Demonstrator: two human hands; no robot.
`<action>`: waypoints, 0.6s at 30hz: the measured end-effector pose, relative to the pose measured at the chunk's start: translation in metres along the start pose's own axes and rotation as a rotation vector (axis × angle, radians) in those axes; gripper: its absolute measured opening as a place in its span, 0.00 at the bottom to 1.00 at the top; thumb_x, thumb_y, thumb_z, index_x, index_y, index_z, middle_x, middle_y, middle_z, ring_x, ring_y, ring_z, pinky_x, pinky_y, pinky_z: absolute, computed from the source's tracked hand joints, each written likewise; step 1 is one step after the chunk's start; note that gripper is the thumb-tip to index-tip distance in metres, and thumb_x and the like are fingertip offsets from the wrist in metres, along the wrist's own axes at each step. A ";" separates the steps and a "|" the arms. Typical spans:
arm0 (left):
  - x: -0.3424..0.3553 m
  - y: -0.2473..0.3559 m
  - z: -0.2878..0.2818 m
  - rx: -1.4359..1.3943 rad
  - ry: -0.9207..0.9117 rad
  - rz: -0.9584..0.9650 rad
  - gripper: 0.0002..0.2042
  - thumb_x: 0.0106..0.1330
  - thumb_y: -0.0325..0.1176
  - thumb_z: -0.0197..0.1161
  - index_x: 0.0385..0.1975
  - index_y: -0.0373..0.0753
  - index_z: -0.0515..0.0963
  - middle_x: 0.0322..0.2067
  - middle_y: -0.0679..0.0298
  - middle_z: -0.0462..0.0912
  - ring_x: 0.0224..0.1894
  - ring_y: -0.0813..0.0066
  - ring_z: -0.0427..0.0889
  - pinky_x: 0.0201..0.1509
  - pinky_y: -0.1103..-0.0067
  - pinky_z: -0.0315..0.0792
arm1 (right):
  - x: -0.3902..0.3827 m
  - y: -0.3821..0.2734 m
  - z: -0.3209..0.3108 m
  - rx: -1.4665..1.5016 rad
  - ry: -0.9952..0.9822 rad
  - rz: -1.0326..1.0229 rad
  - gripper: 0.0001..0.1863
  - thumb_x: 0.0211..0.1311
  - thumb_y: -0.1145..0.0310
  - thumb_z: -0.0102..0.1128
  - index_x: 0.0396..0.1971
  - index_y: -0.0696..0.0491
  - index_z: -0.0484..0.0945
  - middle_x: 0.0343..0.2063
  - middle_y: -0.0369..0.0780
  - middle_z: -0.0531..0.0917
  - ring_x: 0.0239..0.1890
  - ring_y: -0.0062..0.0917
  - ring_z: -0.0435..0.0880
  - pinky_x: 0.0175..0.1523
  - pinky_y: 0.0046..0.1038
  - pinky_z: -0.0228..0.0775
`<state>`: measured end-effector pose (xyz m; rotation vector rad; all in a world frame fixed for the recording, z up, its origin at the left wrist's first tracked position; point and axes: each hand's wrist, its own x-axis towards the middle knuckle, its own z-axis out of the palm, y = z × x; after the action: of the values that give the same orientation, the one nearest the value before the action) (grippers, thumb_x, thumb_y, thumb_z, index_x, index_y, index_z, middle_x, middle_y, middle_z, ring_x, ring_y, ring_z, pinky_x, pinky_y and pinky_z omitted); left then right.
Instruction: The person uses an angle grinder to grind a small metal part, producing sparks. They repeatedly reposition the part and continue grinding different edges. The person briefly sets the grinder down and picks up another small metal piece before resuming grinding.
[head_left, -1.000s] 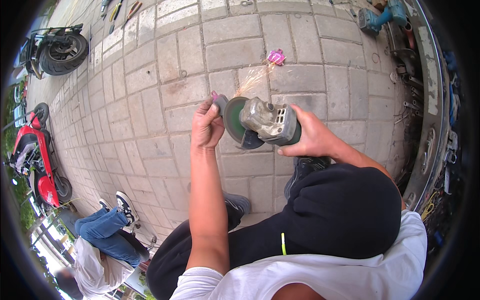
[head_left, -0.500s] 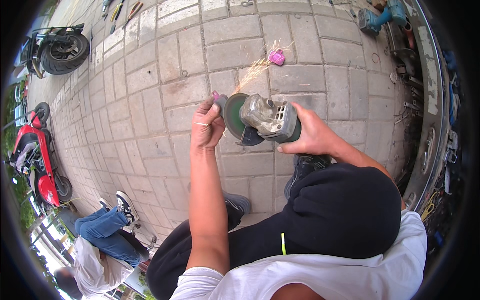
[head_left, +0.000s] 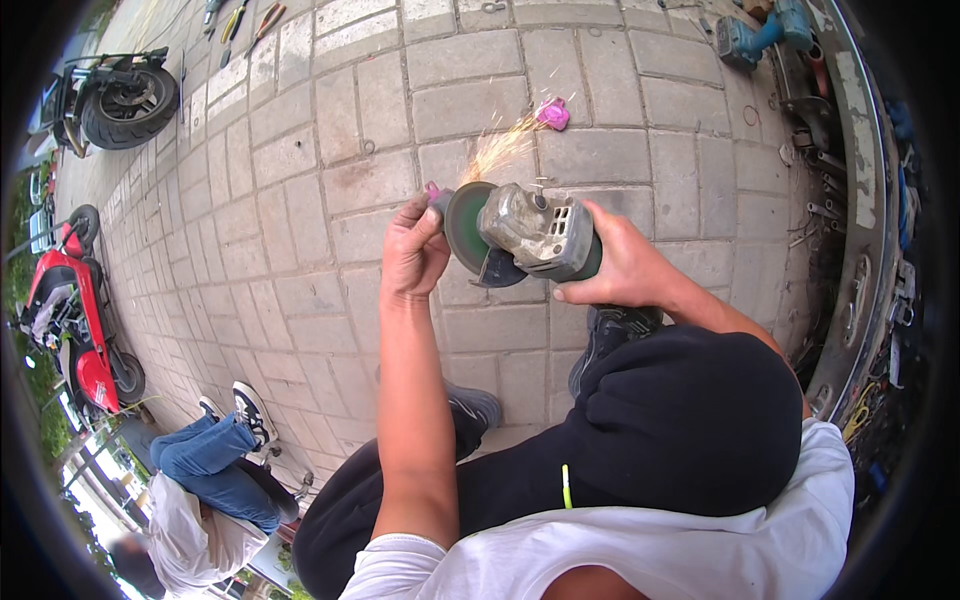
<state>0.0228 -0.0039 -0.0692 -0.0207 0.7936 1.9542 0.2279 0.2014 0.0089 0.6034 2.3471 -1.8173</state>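
My right hand [head_left: 632, 262] is wrapped round the body of a worn angle grinder [head_left: 535, 232], held above the paving. Its greenish disc [head_left: 466, 230] faces left, with a dark guard below. Between the fingers and thumb of my left hand [head_left: 412, 250] is a small grey and pink piece [head_left: 435, 193], pressed to the disc's upper left edge. Much of that piece is hidden by my fingers and the disc. Sparks [head_left: 505, 145] fly from the disc up and to the right, toward a pink object [head_left: 553, 113] lying on the bricks.
Pliers [head_left: 266, 22] lie at the far left, near a motorcycle wheel [head_left: 130, 108]. A red scooter [head_left: 80, 320] stands at left, and a person in jeans [head_left: 210, 462] sits below it. At the far right are a blue cordless tool [head_left: 760, 38] and a long metal edge [head_left: 850, 260] with tools along it.
The grinder has shifted slightly left and up against the piece. The spray of sparks has grown denser. My left hand has hardly moved.
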 end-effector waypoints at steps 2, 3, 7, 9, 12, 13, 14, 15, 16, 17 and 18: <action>0.000 0.001 0.001 0.002 0.018 -0.014 0.14 0.63 0.22 0.64 0.49 0.32 0.78 0.48 0.54 0.83 0.50 0.67 0.82 0.58 0.72 0.75 | 0.000 0.003 0.001 -0.012 0.008 0.002 0.54 0.34 0.58 0.78 0.58 0.74 0.59 0.44 0.59 0.80 0.49 0.44 0.81 0.56 0.34 0.70; 0.000 0.000 0.001 0.004 0.011 -0.009 0.14 0.63 0.22 0.64 0.49 0.32 0.78 0.48 0.54 0.83 0.50 0.67 0.82 0.58 0.72 0.75 | 0.000 0.003 0.001 -0.014 0.007 0.004 0.54 0.33 0.58 0.78 0.58 0.74 0.59 0.44 0.59 0.80 0.49 0.44 0.81 0.56 0.34 0.70; 0.000 0.000 0.000 0.009 0.003 0.004 0.14 0.63 0.22 0.64 0.50 0.32 0.78 0.48 0.55 0.83 0.50 0.67 0.82 0.58 0.72 0.75 | 0.001 0.003 0.001 -0.044 0.005 0.008 0.55 0.33 0.57 0.78 0.58 0.75 0.59 0.45 0.59 0.80 0.50 0.45 0.81 0.57 0.34 0.70; 0.000 0.000 0.000 0.010 0.005 0.004 0.14 0.63 0.22 0.64 0.50 0.32 0.78 0.48 0.55 0.83 0.50 0.68 0.82 0.58 0.72 0.75 | 0.001 0.004 0.001 -0.049 0.004 0.008 0.55 0.33 0.57 0.78 0.58 0.75 0.59 0.45 0.60 0.79 0.50 0.45 0.81 0.57 0.34 0.70; 0.000 0.001 0.001 0.011 -0.001 0.000 0.14 0.63 0.22 0.64 0.50 0.32 0.78 0.48 0.55 0.83 0.50 0.68 0.82 0.58 0.72 0.75 | 0.001 0.002 0.001 -0.040 0.002 0.006 0.56 0.33 0.56 0.78 0.59 0.75 0.59 0.46 0.61 0.79 0.51 0.46 0.80 0.58 0.35 0.69; 0.000 0.001 0.001 0.010 -0.004 -0.001 0.14 0.63 0.22 0.64 0.50 0.32 0.78 0.48 0.55 0.83 0.49 0.68 0.82 0.58 0.72 0.75 | 0.001 0.001 0.001 -0.046 0.002 0.005 0.56 0.33 0.56 0.78 0.59 0.75 0.59 0.46 0.61 0.79 0.51 0.46 0.80 0.58 0.35 0.69; 0.000 0.001 0.001 0.010 -0.007 -0.003 0.14 0.63 0.22 0.64 0.49 0.32 0.78 0.48 0.55 0.83 0.49 0.68 0.82 0.58 0.72 0.75 | 0.001 0.000 0.000 -0.051 0.003 0.005 0.56 0.33 0.56 0.78 0.59 0.75 0.59 0.46 0.61 0.79 0.52 0.46 0.80 0.59 0.35 0.69; 0.000 0.001 0.001 0.008 -0.005 -0.001 0.14 0.63 0.22 0.64 0.49 0.32 0.78 0.47 0.56 0.83 0.49 0.68 0.82 0.58 0.72 0.75 | 0.001 -0.001 0.000 -0.050 -0.003 0.012 0.56 0.33 0.56 0.78 0.59 0.75 0.59 0.46 0.61 0.79 0.52 0.46 0.80 0.59 0.35 0.69; -0.001 0.001 0.001 0.007 -0.003 0.001 0.14 0.63 0.22 0.64 0.49 0.32 0.78 0.47 0.56 0.83 0.49 0.68 0.82 0.58 0.72 0.75 | 0.001 -0.002 -0.001 -0.048 -0.008 0.020 0.56 0.33 0.56 0.78 0.59 0.75 0.59 0.47 0.61 0.78 0.52 0.46 0.80 0.59 0.35 0.69; -0.001 0.001 0.001 0.006 -0.002 0.003 0.14 0.63 0.22 0.64 0.49 0.32 0.79 0.47 0.56 0.83 0.49 0.68 0.82 0.58 0.72 0.75 | 0.002 -0.003 -0.001 -0.046 -0.014 0.027 0.56 0.33 0.56 0.78 0.59 0.75 0.59 0.47 0.61 0.78 0.52 0.46 0.80 0.59 0.35 0.68; -0.001 0.001 0.002 0.006 0.001 0.001 0.14 0.63 0.22 0.64 0.49 0.32 0.79 0.47 0.56 0.83 0.49 0.68 0.82 0.58 0.72 0.75 | 0.002 -0.002 -0.001 -0.045 -0.014 0.026 0.56 0.33 0.56 0.78 0.59 0.76 0.58 0.47 0.61 0.78 0.53 0.46 0.79 0.59 0.35 0.68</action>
<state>0.0228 -0.0038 -0.0673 -0.0174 0.7999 1.9531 0.2257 0.2019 0.0104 0.6105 2.3531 -1.7478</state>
